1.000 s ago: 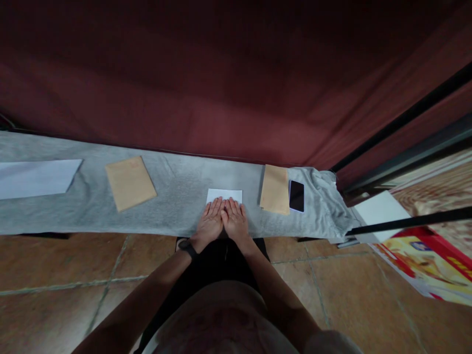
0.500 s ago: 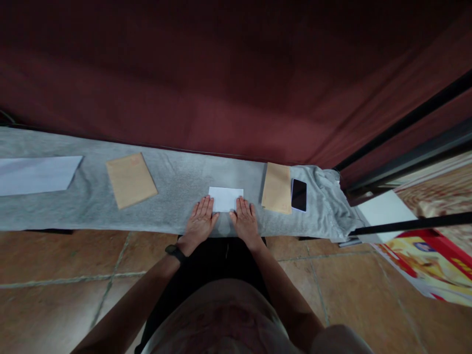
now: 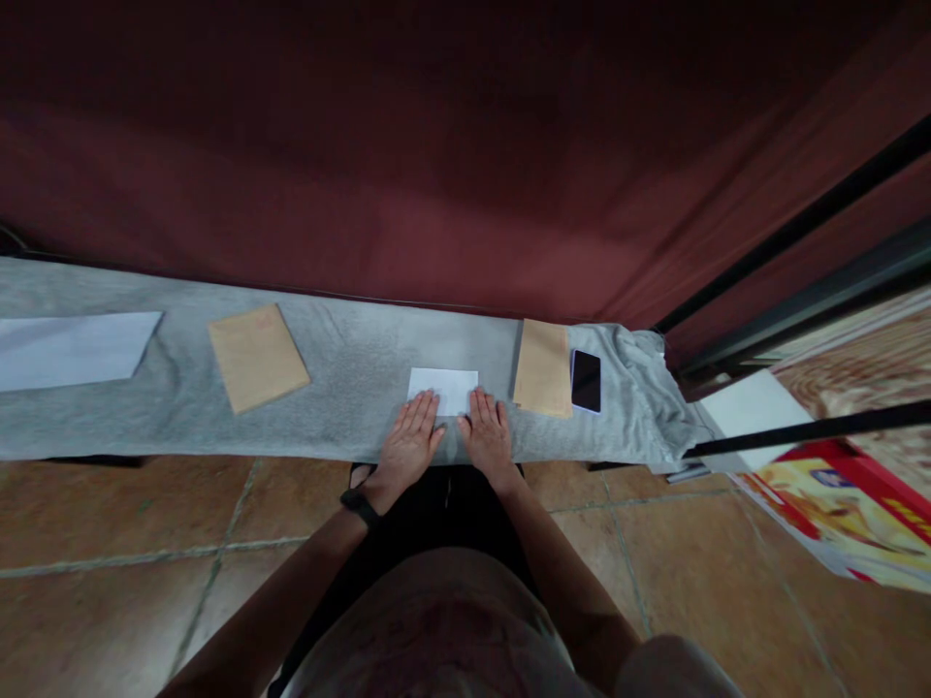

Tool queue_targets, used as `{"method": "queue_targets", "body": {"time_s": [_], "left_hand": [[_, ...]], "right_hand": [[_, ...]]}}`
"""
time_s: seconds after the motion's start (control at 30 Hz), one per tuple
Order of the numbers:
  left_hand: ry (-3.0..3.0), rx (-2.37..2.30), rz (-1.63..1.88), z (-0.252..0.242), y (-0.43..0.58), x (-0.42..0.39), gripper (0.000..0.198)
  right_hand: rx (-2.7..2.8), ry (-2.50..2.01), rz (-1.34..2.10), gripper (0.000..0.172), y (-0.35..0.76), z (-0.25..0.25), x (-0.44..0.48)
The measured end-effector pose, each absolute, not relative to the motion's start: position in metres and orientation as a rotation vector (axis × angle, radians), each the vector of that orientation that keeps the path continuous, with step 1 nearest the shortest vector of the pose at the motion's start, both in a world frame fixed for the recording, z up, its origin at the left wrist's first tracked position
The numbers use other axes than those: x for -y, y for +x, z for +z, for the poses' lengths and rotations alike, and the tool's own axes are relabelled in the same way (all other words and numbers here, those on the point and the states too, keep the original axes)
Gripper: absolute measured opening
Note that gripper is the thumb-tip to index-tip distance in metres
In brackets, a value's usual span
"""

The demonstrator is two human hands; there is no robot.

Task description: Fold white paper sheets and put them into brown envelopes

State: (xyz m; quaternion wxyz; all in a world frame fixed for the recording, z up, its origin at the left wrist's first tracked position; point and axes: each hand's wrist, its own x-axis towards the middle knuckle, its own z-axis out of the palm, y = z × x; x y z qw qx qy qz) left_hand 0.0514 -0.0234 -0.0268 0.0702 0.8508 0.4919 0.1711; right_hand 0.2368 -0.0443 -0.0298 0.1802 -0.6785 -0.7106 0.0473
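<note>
A small white sheet of paper (image 3: 452, 387) lies flat on the grey cloth, near its front edge. My left hand (image 3: 409, 441) rests palm down with its fingertips on the paper's lower left part, thumb held apart. At the paper's right end my right hand (image 3: 487, 433) also lies palm down, fingers stretched out over the edge. Neither hand grips anything. To the right are brown envelopes (image 3: 543, 368), slightly overlapping, and a dark phone (image 3: 586, 381) beside them. Another brown envelope (image 3: 259, 358) lies tilted on the left.
White paper (image 3: 73, 347) lies at the far left of the narrow table covered by a grey cloth (image 3: 349, 354). A dark red curtain (image 3: 436, 233) hangs behind it. Black bars and a red and yellow box (image 3: 850, 504) are at the right.
My left hand has slid to the right, further onto the small white paper. My right hand has stayed nearly in place at the right end. The view has shifted slightly.
</note>
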Motion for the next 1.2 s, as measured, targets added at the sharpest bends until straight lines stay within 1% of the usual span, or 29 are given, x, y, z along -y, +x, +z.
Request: {"method": "queue_targets", "body": {"time_s": [0.2, 0.4, 0.67, 0.8, 0.93, 1.1, 1.2], "left_hand": [[2.584, -1.402, 0.499, -0.027, 0.062, 0.027, 0.061], [2.614, -1.392, 0.447, -0.027, 0.06, 0.025, 0.06], [2.572, -1.471, 0.467, -0.028, 0.047, 0.031, 0.061], [2.53, -1.531, 0.515, -0.031, 0.037, 0.031, 0.062], [2.529, -1.614, 0.469, -0.032, 0.03, 0.028, 0.062], [2.492, -1.714, 0.387, -0.021, 0.042, 0.02, 0.062], [2.513, -1.649, 0.385, -0.013, 0.062, 0.015, 0.061]], "right_hand": [[1.992, -1.965, 0.151, 0.054, 0.236, -0.024, 0.041], [2.144, -1.749, 0.231, 0.05, 0.215, -0.024, 0.041], [2.142, -1.77, 0.131, 0.056, 0.222, -0.029, 0.054], [2.127, -1.813, 0.095, 0.057, 0.234, -0.031, 0.057], [2.129, -1.827, 0.058, 0.058, 0.237, -0.033, 0.058], [2.126, -1.834, 0.03, 0.058, 0.236, -0.034, 0.058], [2.122, -1.845, 0.021, 0.057, 0.235, -0.032, 0.059]]}}
